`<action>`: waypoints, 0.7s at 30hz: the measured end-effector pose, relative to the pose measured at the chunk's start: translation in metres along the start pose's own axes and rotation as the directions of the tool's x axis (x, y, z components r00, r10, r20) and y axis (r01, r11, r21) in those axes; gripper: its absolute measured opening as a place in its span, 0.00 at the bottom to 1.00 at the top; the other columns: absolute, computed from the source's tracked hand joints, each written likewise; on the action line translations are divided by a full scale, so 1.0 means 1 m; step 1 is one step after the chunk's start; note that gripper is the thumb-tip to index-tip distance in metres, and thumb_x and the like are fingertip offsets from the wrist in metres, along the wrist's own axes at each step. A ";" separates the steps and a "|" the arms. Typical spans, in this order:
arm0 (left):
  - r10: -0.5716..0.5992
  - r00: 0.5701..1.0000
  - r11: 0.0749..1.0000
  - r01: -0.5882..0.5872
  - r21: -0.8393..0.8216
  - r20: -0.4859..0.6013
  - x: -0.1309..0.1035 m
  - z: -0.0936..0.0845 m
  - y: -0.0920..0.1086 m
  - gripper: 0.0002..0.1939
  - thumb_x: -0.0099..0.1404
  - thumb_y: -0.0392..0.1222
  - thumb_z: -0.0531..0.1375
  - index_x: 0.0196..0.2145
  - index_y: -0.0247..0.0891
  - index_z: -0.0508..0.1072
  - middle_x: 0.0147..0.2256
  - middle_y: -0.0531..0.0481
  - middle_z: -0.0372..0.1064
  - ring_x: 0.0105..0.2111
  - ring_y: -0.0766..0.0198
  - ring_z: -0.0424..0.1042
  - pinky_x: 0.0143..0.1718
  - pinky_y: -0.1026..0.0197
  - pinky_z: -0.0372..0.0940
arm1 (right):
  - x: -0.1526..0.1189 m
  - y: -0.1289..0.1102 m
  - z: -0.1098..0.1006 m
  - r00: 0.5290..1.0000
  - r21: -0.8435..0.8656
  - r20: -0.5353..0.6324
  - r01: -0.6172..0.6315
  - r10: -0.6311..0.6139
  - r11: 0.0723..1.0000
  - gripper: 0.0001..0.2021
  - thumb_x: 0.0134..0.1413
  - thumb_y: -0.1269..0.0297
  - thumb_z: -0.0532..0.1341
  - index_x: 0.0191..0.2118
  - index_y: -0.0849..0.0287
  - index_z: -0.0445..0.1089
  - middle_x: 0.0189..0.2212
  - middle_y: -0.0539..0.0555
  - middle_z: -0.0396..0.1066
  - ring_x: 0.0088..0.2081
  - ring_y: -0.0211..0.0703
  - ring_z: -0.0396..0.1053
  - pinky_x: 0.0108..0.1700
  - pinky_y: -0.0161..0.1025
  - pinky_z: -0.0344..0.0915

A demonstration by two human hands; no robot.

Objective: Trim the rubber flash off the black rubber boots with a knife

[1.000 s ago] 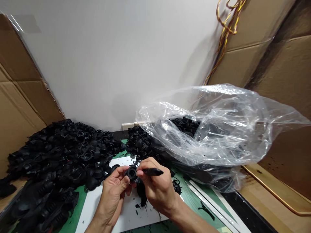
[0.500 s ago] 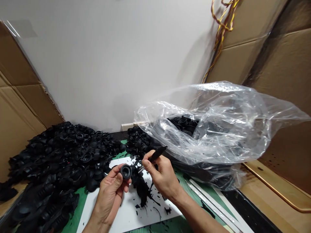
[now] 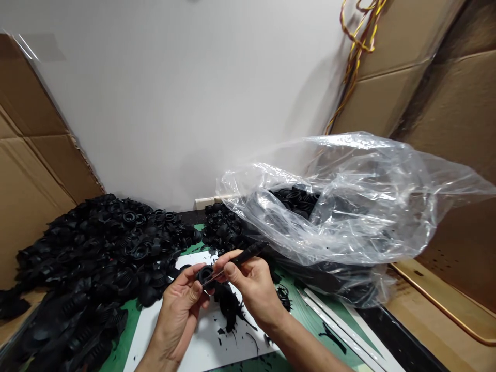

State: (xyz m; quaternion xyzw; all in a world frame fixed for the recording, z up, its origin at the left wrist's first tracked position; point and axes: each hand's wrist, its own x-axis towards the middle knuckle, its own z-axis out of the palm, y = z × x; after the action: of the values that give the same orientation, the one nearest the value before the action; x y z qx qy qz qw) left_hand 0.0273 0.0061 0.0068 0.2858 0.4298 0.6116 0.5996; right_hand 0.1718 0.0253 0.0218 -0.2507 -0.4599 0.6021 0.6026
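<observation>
Between its thumb and fingers, my left hand (image 3: 179, 305) grips a small round black rubber part (image 3: 205, 275), its hollow opening turned toward me. My right hand (image 3: 253, 287) is closed around a slim black-handled tool (image 3: 250, 252). The tool's thin metal end reaches into or across the opening of the part; which of these I cannot tell. The fingertips of both hands almost meet there. Under them lies a white sheet (image 3: 205, 341) with black scraps (image 3: 229, 307) strewn over it.
A large heap of black rubber parts (image 3: 96, 248) spreads on the left. Back right stands a clear plastic bag (image 3: 349, 206) with more black parts inside. White strips (image 3: 341, 328) lie on the green mat (image 3: 310, 320). Cardboard (image 3: 31, 150) flanks the left side.
My right hand has moved left and slightly down, bringing the tool's metal end from beside the rubber part onto its opening. My left hand still holds the part, shifted slightly right.
</observation>
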 end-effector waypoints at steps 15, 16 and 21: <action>0.022 1.000 1.000 -0.022 0.020 0.007 0.002 -0.002 -0.003 0.20 0.40 0.43 0.73 0.33 0.35 0.79 0.28 0.49 0.72 0.24 0.67 0.66 0.19 0.68 0.61 | 0.001 0.003 -0.001 0.997 -0.005 -0.054 -0.058 0.057 0.998 0.17 0.44 0.51 0.66 0.28 0.64 0.72 0.22 0.53 0.72 0.24 0.39 0.69 0.30 0.36 0.67; 0.022 1.000 1.000 -0.023 0.019 0.005 0.001 -0.002 -0.002 0.20 0.40 0.43 0.73 0.33 0.35 0.79 0.28 0.49 0.72 0.23 0.68 0.65 0.19 0.69 0.61 | 0.001 0.003 -0.001 0.997 -0.008 -0.051 -0.055 0.055 0.998 0.17 0.44 0.51 0.66 0.27 0.64 0.72 0.22 0.53 0.72 0.24 0.39 0.69 0.30 0.36 0.67; 0.007 1.000 1.000 -0.008 0.030 0.023 -0.002 0.002 0.001 0.20 0.38 0.41 0.73 0.31 0.34 0.79 0.24 0.49 0.72 0.22 0.69 0.65 0.19 0.69 0.60 | -0.003 0.003 0.000 0.999 -0.108 -0.041 0.027 -0.032 0.994 0.14 0.50 0.55 0.62 0.27 0.62 0.71 0.22 0.53 0.71 0.25 0.40 0.69 0.30 0.37 0.66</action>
State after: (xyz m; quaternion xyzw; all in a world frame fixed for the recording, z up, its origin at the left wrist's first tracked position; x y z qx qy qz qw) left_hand 0.0289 0.0042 0.0092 0.3034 0.4312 0.6040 0.5976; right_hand 0.1709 0.0226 0.0188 -0.2889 -0.4822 0.5620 0.6068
